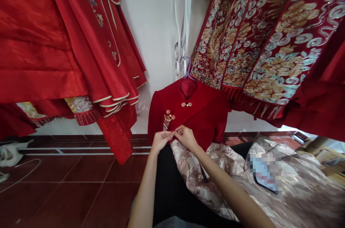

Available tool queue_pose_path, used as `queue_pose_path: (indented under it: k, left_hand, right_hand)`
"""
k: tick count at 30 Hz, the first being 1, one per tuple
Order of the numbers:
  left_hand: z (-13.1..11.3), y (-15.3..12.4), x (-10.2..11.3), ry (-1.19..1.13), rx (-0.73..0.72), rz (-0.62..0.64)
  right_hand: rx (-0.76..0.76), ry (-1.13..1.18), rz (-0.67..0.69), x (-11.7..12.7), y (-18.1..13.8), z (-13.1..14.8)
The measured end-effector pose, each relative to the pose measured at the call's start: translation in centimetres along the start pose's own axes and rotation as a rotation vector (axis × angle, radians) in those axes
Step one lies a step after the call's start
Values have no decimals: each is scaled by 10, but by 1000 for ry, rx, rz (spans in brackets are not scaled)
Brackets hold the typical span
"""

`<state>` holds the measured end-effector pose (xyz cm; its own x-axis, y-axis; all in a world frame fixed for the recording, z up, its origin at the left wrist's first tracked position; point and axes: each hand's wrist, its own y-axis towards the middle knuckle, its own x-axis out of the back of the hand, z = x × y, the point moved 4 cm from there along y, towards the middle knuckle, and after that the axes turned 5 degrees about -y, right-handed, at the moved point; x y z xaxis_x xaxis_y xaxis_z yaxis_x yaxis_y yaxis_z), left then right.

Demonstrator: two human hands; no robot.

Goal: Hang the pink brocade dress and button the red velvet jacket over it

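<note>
White wall (pixel 153 23) behind, dark red tiled floor (pixel 81 185) below. Plain red robes (pixel 54 41) hang at the left; robes with gold and silver embroidery (pixel 269 34) hang at the right.

Between them: a red jacket (pixel 207 113) on a hanger (pixel 185 66) hooked to a white rail on the wall. It hangs low, in front of the person.

Front of jacket:
- pearl clasp (pixel 186 104) just under the collar, appears closed
- tassel ornament (pixel 168 118) below and left of the clasp, hanging free

Hands: left hand (pixel 161 140) and right hand (pixel 186 136) meet fingertip to fingertip at the jacket's front edge, just below the tassel ornament. Both are closed in a pinch on the cloth there. Whatever small fastening sits between the fingers is hidden by them.

Progress, as judged: the top closure looks finished and work is at the next point down. Cannot tell whether that point is fastened. The jacket's lower front is covered by the hands and arms, so the state of any further closures is unknown.

Pale shiny brocade cloth (pixel 296 192) lies across the person's lap and spreads to the right.
</note>
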<state>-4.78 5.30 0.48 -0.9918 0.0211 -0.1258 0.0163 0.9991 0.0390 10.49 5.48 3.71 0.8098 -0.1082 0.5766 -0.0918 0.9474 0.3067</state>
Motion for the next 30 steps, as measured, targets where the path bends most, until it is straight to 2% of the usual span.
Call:
queue_pose_path:
  k: [5, 13, 21, 26, 30]
  left_hand:
    - [1, 2, 1, 125, -59, -8]
    - [5, 2, 0, 94, -36, 8]
    - [-9, 0, -3, 231, -196, 42]
    - [-19, -7, -3, 334, -223, 78]
    - [-25, -11, -3, 436, -312, 87]
  right_hand:
    - [39, -50, -3, 0, -1, 2]
    - [95, -14, -12, 1, 1, -2]
    - [72, 109, 51, 10, -8, 1]
    - [44, 160, -21, 25, -16, -3]
    - [27, 185, -28, 30, -20, -5]
